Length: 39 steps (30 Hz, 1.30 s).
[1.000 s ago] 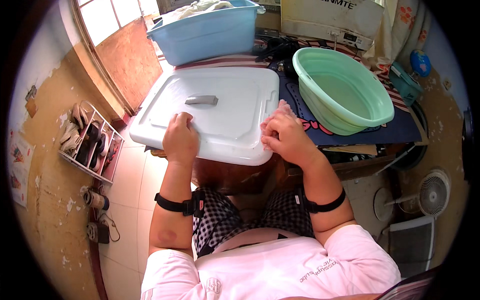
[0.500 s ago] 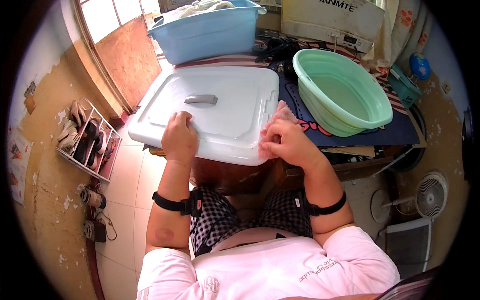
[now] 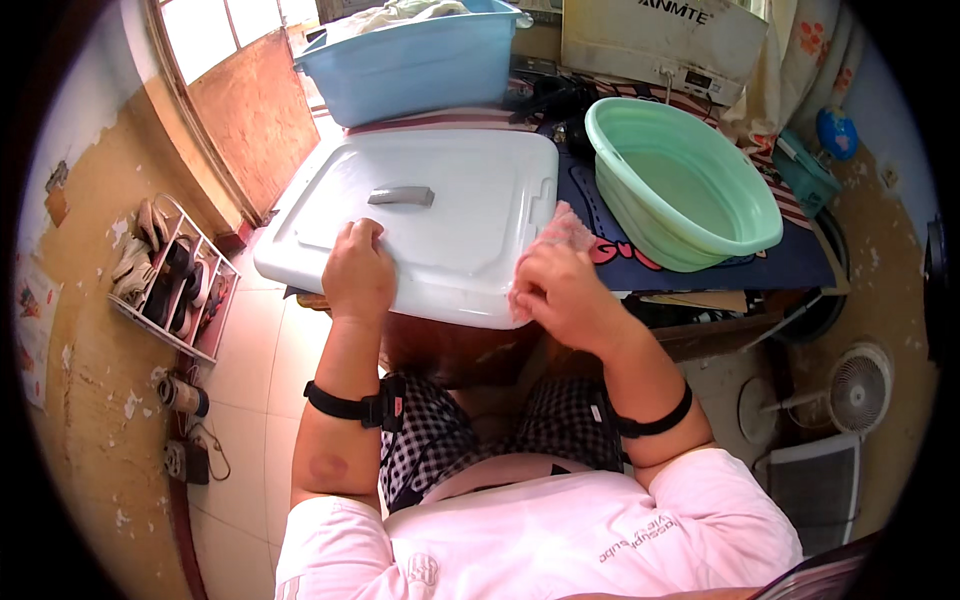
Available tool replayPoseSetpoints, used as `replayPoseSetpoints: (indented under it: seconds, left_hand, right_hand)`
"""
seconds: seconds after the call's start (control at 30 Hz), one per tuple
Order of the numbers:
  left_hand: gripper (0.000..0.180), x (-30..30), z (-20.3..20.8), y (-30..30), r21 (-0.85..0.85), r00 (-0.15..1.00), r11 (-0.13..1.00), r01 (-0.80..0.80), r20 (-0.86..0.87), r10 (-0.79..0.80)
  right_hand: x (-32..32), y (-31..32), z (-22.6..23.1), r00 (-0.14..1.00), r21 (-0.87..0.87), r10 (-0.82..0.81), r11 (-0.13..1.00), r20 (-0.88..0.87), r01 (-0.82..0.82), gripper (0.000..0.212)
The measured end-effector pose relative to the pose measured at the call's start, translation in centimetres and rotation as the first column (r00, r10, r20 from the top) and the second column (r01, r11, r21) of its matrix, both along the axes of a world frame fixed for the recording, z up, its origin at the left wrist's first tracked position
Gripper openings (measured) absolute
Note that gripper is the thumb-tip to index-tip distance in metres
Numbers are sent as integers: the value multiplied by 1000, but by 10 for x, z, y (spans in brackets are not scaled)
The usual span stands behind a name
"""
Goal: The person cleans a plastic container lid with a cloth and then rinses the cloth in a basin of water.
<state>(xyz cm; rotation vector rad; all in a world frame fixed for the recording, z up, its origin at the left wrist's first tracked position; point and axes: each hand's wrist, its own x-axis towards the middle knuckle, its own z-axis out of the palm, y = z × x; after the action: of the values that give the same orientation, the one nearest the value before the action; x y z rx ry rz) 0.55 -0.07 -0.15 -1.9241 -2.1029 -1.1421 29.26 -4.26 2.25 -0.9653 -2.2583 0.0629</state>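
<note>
A large white plastic lid (image 3: 450, 262) with a grey handle (image 3: 401, 196) lies before me on the table, possibly on a bin hidden beneath it. My left hand (image 3: 358, 272) rests on its near part with the fingers curled together, below the handle; their undersides are hidden. At the lid's near right corner, my right hand (image 3: 568, 292) is closed on a pink cloth (image 3: 562, 232). Part of the cloth sticks up beyond the fingers and touches the lid's right edge.
Right of the lid stands a light green basin (image 3: 690, 195), apparently with water in it. A blue tub (image 3: 415, 68) holding pale fabric is behind the lid. Shoes fill a rack (image 3: 180, 285) at the left wall. A white fan (image 3: 860, 388) stands at the right.
My right hand has moved slightly toward me and left along the lid's right edge, with the cloth in it. The left hand has stayed almost in place.
</note>
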Motion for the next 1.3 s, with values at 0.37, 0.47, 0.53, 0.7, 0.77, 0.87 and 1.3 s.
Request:
replayPoseSetpoints:
  seconds: [0.37,0.47,0.53,0.7,0.77,0.87,1.3]
  left_hand:
    - [13,-1,0,0,-5,1000,1000,-1,-13,1]
    - [13,1,1,2,25,1000,1000,8,-1,-8]
    - [13,1,1,1,25,1000,1000,9,-4,-9]
    - [14,0,0,1,16,1000,1000,2,-1,-2]
    - [14,2,1,1,1,1000,1000,-8,-6,8]
    - [15,1,1,1,13,1000,1000,-7,-19,7]
    - [14,1,3,-3,-14,1000,1000,-19,-7,19]
  right_hand:
    - [1,-2,7,999,-157,-14,988,-48,7,8]
    - [-9,6,7,999,-131,-52,990,13,53,11]
    - [-13,4,8,990,-115,-118,985,76,126,13]
    - [0,13,26,979,-321,-110,933,171,161,14]
    - [-8,18,15,988,-212,-85,971,133,112,14]
    - [-21,19,11,989,-117,-64,990,132,80,14]
    - [-6,34,16,984,-211,4,977,176,33,17]
